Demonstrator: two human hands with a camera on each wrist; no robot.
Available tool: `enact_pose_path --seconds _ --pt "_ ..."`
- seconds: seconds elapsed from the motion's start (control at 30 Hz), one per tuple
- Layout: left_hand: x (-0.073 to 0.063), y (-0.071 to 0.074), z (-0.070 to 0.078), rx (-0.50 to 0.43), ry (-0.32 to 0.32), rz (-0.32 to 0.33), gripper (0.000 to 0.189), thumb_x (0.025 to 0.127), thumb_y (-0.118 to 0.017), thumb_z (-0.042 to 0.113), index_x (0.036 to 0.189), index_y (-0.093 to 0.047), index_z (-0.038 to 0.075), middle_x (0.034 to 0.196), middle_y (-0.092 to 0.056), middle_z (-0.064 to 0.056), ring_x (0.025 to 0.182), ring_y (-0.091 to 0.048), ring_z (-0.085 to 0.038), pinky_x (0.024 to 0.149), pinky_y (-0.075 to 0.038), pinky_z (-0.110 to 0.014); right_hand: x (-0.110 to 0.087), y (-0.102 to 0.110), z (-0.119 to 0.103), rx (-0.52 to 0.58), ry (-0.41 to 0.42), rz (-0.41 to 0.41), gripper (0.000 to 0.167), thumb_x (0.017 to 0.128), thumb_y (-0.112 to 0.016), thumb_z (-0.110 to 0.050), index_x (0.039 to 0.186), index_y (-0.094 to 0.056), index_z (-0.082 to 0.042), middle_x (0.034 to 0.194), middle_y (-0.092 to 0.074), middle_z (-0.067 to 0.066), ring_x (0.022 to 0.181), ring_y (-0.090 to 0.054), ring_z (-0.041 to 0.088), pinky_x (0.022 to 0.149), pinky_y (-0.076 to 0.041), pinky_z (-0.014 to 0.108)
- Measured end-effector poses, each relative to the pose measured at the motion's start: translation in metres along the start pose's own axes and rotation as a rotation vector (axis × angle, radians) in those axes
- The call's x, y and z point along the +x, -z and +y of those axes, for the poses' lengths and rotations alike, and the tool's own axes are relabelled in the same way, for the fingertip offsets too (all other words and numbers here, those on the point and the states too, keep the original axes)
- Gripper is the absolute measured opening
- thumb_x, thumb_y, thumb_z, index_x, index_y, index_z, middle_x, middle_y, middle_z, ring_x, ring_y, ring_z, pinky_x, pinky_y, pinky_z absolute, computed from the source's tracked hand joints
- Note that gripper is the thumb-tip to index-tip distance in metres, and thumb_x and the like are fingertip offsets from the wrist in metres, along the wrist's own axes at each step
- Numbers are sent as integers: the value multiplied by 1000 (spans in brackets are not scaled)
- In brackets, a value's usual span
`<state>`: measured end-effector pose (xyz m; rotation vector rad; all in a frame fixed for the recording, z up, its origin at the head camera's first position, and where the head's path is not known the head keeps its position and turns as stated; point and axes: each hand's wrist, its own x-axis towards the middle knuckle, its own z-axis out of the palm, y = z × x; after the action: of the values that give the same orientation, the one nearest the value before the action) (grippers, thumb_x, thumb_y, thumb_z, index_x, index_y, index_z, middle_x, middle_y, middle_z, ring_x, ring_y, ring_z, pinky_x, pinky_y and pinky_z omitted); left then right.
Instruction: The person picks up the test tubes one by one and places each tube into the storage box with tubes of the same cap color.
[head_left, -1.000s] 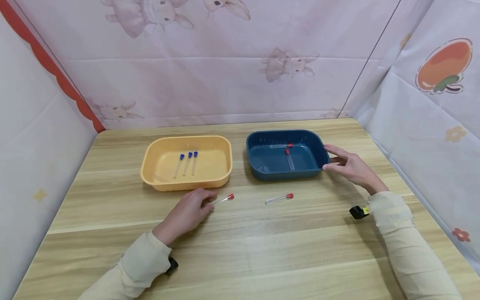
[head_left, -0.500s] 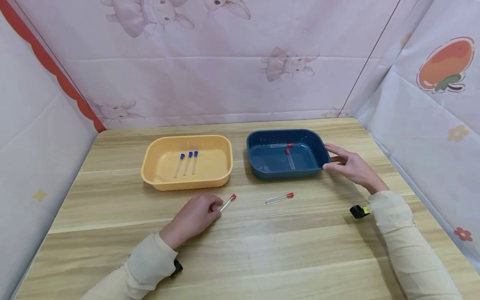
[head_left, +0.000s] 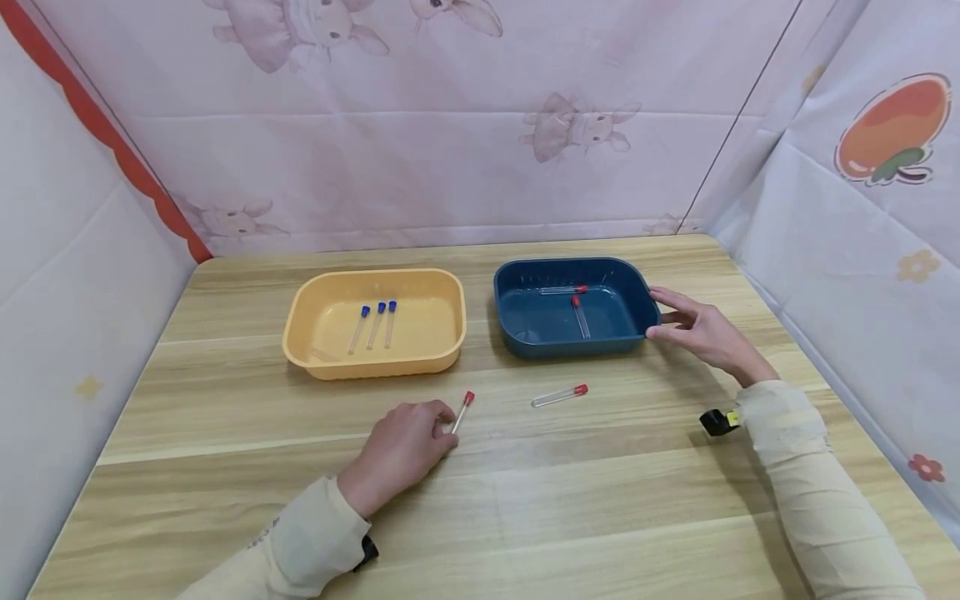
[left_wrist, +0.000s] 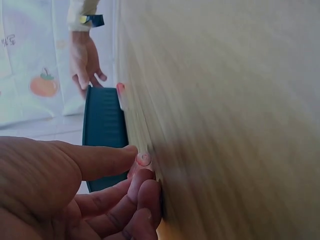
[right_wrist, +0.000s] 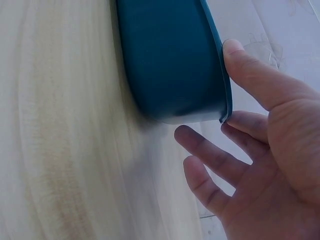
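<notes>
In the head view, my left hand (head_left: 401,446) pinches a red-capped test tube (head_left: 466,406) low over the table, thumb against fingertips. The left wrist view shows the tube's rounded end (left_wrist: 143,159) between thumb and fingers. My right hand (head_left: 703,335) touches the right end of the dark blue basin (head_left: 525,340), fingers spread and fairly straight. From the right wrist, its thumb and a fingertip rest at the basin's rim (right_wrist: 226,90); other fingers stand free. Inside that basin lie two red-capped tubes, one crosswise (head_left: 562,290) and one lengthwise (head_left: 581,318).
Another red-capped test tube (head_left: 558,396) lies on the table in front of the blue basin. To the left stands a yellow basin (head_left: 375,367) holding several tubes, three with blue caps (head_left: 381,307). Patterned cloth walls (head_left: 420,183) enclose the table's back and sides.
My left hand has drawn toward me and slightly right, away from the yellow basin, and the pinched test tube has turned more upright in view. The right hand stays at the blue basin.
</notes>
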<state>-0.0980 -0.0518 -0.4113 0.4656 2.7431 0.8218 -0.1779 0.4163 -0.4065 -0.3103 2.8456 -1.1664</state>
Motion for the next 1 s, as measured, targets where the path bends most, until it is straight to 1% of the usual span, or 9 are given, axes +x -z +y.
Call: enact_pose_path --seconds 0.17,0.33,0.4,0.43,0.53,0.6,0.67,0.83,1.0 --pt "-1 -3 3 -28 25 -9 24 91 -80 15 111 -74 4 68 -58 6 60 -52 -12 58 -44 -30 -1 1 -1 0 -4 -5 74 99 -74 -20 161 -36 -7 165 -33 18 126 -59 42 83 -42 3" --pt "0 -2 2 -15 24 -8 30 91 -81 18 116 -73 3 70 -59 7 61 -53 -12 58 -44 -30 0 1 -1 8 1 -11 74 99 -74 -19 161 -36 -6 165 -32 19 126 -59 43 83 -43 3" --pt "2 -1 0 -2 -1 -8 35 91 -82 20 120 -71 3 76 -61 6 65 -54 -13 61 -46 -31 0 1 -1 11 0 -12 74 99 -74 -19 161 -36 -6 165 -32 19 127 -59 43 83 -43 2" --pt "3 1 -1 8 -19 -10 39 91 -82 22 123 -70 3 82 -62 5 71 -57 -14 65 -49 -33 0 1 -1 11 -1 -12 74 99 -74 -19 161 -36 -6 165 -32 19 127 -58 43 83 -43 2" --pt "6 6 -6 32 -79 -31 52 91 -82 27 134 -63 5 108 -66 -2 95 -63 -19 85 -55 -42 0 1 0 6 -10 -12 74 99 -74 -20 161 -36 -7 165 -32 19 127 -58 43 83 -43 3" --pt "8 11 -10 44 -113 -67 62 91 -83 29 142 -58 6 126 -61 -6 109 -61 -22 98 -53 -46 0 1 0 2 -17 -11 74 99 -74 -21 161 -36 -7 165 -32 18 127 -58 42 83 -43 3" --pt "10 16 -14 49 -139 -109 71 90 -84 31 149 -52 7 138 -56 -9 118 -58 -24 105 -50 -47 0 1 0 0 -21 -9 74 99 -74 -22 161 -36 -8 165 -32 18 128 -58 42 82 -43 3" --pt "19 26 -22 81 -214 -207 85 87 -86 36 156 -45 9 146 -48 -6 122 -53 -20 107 -48 -41 0 1 -1 0 -25 -7 75 98 -74 -22 161 -36 -8 165 -32 18 128 -58 43 82 -43 3" --pt "26 29 -28 114 -266 -254 93 84 -87 43 159 -42 11 152 -43 -5 133 -45 -18 114 -42 -40 -1 1 -3 13 -26 -9 75 98 -74 -22 161 -36 -8 166 -31 17 129 -57 42 83 -43 4"
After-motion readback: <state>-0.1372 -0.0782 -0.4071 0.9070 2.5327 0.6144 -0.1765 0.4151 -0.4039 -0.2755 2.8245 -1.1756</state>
